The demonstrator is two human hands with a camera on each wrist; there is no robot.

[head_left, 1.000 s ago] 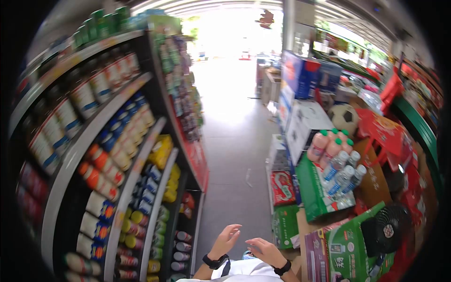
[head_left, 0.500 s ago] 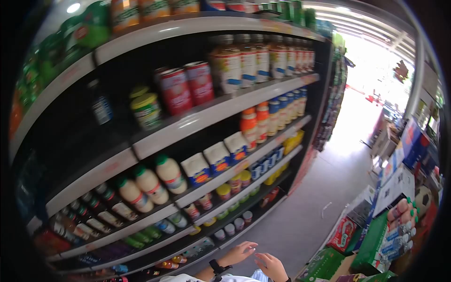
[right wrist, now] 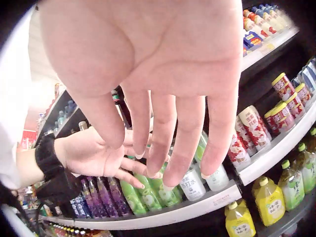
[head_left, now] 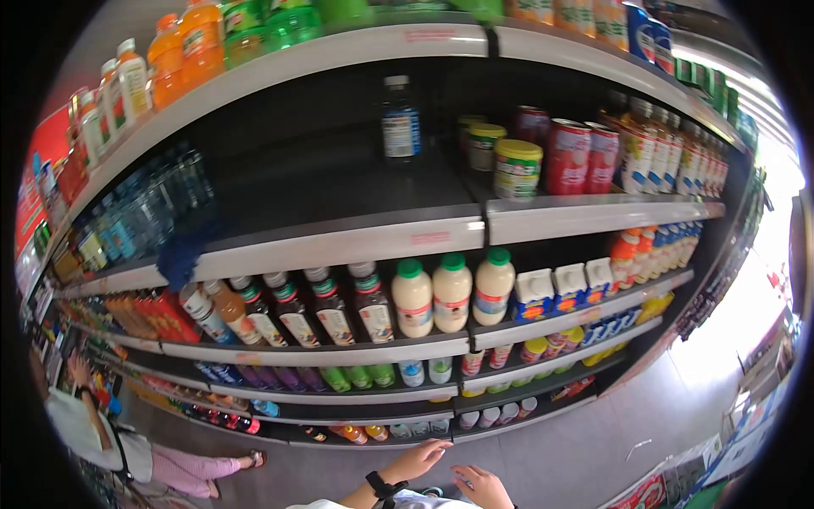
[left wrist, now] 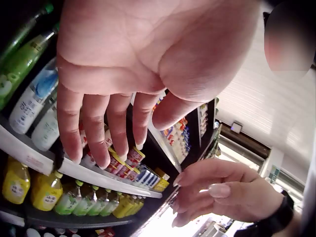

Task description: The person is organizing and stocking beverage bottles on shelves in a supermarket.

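Both hands are held out in front of the body at the bottom of the head view, a short gap between them and nothing in either. The left hand (head_left: 421, 459) has relaxed fingers; its palm (left wrist: 143, 49) fills the top of the left wrist view. Beside it is the right hand (head_left: 483, 488), whose fingers (right wrist: 190, 138) hang loosely extended in the right wrist view. Beyond them stands a drinks shelf (head_left: 339, 243) with white-capped dark bottles (head_left: 331, 318), green-capped cream bottles (head_left: 451, 297) and small cartons (head_left: 534, 297). Neither hand touches the goods.
One bottle (head_left: 400, 123) stands on the upper shelf near yellow-lidded tubs (head_left: 517, 165) and red cans (head_left: 570, 157). Another person in pink trousers (head_left: 186, 467) is at the lower left. Grey floor (head_left: 585, 441) runs along the shelf; boxes (head_left: 738, 441) line the right side.
The head view has swung left from the aisle to face the drinks shelf, and the other person has come into view. Both hands stay in front of the body, empty.
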